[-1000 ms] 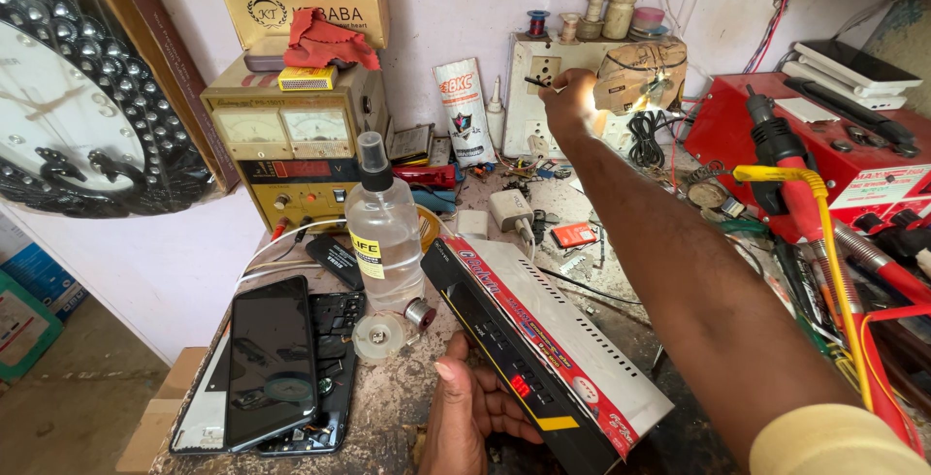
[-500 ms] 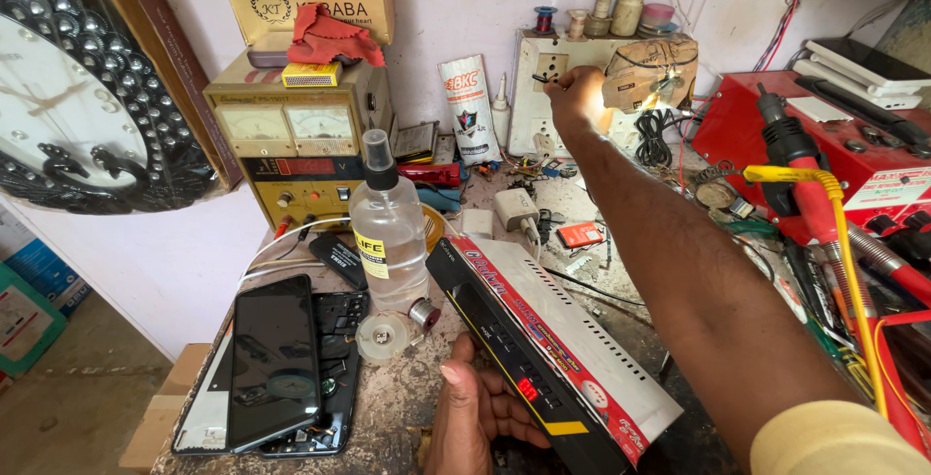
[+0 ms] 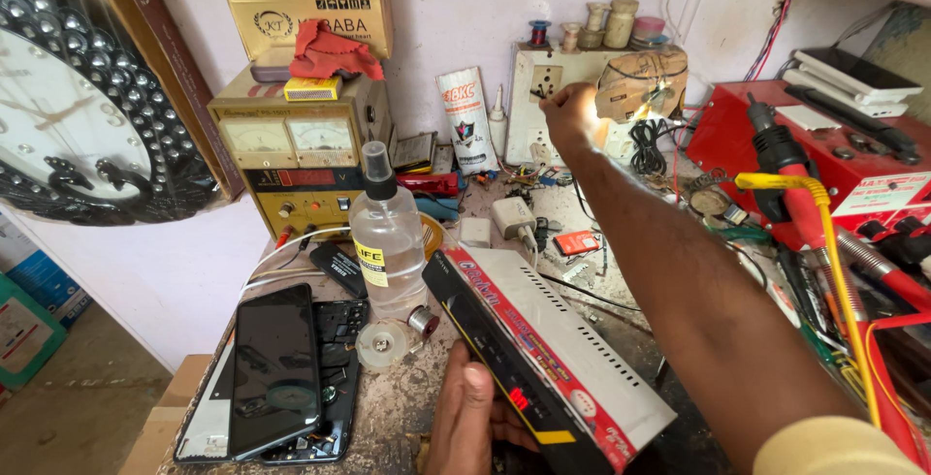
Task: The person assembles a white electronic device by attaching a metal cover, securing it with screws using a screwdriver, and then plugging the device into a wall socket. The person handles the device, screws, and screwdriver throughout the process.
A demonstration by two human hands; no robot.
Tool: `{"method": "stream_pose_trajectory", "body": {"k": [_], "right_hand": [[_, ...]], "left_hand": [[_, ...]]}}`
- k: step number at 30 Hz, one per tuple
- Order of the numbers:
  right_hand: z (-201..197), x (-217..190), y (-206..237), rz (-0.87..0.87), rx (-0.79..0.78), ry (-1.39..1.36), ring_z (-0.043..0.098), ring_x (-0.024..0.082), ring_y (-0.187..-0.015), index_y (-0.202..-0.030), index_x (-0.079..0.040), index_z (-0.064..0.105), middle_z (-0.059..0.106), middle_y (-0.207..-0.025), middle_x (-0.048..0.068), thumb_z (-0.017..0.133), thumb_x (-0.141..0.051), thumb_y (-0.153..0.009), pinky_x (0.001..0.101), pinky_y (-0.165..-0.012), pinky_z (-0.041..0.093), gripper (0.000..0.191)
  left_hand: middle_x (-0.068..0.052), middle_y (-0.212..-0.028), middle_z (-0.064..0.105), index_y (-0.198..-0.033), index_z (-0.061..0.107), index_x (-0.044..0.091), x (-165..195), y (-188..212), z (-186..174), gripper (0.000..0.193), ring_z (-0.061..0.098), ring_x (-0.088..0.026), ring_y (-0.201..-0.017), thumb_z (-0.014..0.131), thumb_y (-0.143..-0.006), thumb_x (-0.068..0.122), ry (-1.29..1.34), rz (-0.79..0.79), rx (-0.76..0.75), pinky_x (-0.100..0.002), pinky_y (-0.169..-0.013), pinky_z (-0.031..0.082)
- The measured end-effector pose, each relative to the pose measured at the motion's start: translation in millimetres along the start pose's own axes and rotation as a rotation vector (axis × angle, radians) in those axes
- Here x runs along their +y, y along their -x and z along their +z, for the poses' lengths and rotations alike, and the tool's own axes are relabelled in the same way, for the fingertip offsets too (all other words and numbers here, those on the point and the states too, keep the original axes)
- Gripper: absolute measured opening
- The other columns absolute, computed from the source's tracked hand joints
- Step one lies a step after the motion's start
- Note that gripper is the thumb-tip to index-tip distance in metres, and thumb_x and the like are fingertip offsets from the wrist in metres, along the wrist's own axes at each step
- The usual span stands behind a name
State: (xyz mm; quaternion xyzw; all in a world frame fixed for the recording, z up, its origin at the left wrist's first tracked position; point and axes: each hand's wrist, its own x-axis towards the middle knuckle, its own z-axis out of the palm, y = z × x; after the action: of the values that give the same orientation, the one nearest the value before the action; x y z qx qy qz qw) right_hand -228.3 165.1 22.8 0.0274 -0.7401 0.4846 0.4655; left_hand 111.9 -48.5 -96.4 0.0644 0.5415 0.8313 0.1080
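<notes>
Left hand: the left hand (image 3: 470,422) is low at the bottom, under the near end of the long box (image 3: 543,354). The thumb lies on the black front of the box. The other fingers are curled under it, so the hand is gripping the box.
Long box: it is white on top with small holes, has a red strip along the edge and a black front. It lies slanted on the table, running away from the left fingers toward the back left.
Right hand: the right hand (image 3: 570,116) is stretched far out to the white switch board (image 3: 553,102) on the wall. The fingertips are bent in and touch the board. I cannot tell if they pinch anything.
By the right fingers: a small lit lamp (image 3: 652,97) glows just to the right of them. Black cords hang below the lamp.
By the left fingers: a clear spray bottle (image 3: 386,242) stands just past the far end of the box. A round tape roll (image 3: 381,344) lies to the left of the thumb. A dark phone (image 3: 274,368) lies further left.
Far back left: a yellow meter box (image 3: 291,150) stands behind the bottle.
</notes>
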Motion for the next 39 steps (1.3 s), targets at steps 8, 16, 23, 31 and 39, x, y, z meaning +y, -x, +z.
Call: {"method": "stream_pose_trajectory", "body": {"k": [8,16,23,31,39], "right_hand": [[-34.4,14.9,25.3,0.033,-0.417,0.343,0.071,0.020,-0.070,-0.097,-0.006,0.077,0.075,-0.079,0.011,0.091,-0.028,-0.077,0.0361,-0.064,0.056,0.034],[-133.3,-51.8,87.9,-0.039,-0.663,0.358,0.074,0.019,-0.094,-0.128,-0.006,0.068,0.075,-0.113,0.012,0.079,-0.048,-0.084,0.0347,-0.082,0.059,0.062],[-238.0,-87.8,149.3,0.065,-0.638,-0.024,0.064,0.017,-0.113,-0.140,-0.006,0.062,0.070,-0.134,0.006,0.056,-0.036,-0.103,0.0328,-0.097,0.051,0.048],[-227.3,-60.7,124.6,-0.114,-0.676,-0.414,0.055,0.019,-0.137,-0.141,-0.002,0.055,0.052,-0.155,0.010,0.059,-0.027,-0.107,0.0355,-0.109,0.050,0.043],[-202.9,-141.4,192.2,-0.271,-0.541,0.166,0.069,0.020,-0.076,-0.115,-0.008,0.064,0.072,-0.085,0.009,0.061,-0.023,-0.105,0.0358,-0.070,0.053,0.019]], "left_hand": [[-0.013,-0.112,0.075,-0.132,0.052,0.001,-1.0,-9.5,9.2,0.068,0.076,-0.018,-0.100,0.080,-0.082,0.037,-0.284,0.237,0.123,-0.034,-0.091,0.058],[-0.013,-0.114,0.071,-0.134,0.050,0.001,3.3,-7.4,14.0,0.051,0.067,-0.017,-0.103,0.072,-0.089,0.013,-0.019,0.318,-0.004,-0.035,-0.093,0.054],[-0.012,-0.119,0.068,-0.141,0.045,0.001,19.7,-3.9,19.9,0.055,0.065,-0.017,-0.108,0.068,-0.091,0.005,-0.011,0.491,-0.046,-0.035,-0.096,0.052],[-0.014,-0.120,0.067,-0.138,0.046,0.003,42.7,13.3,46.2,0.062,0.065,-0.021,-0.110,0.075,-0.083,-0.002,0.387,0.471,-0.189,-0.042,-0.098,0.053],[-0.002,-0.100,0.064,-0.113,0.051,0.014,145.3,-63.5,78.8,0.047,0.063,-0.011,-0.092,0.085,-0.083,0.002,0.304,0.816,-0.084,-0.030,-0.085,0.055]]}}
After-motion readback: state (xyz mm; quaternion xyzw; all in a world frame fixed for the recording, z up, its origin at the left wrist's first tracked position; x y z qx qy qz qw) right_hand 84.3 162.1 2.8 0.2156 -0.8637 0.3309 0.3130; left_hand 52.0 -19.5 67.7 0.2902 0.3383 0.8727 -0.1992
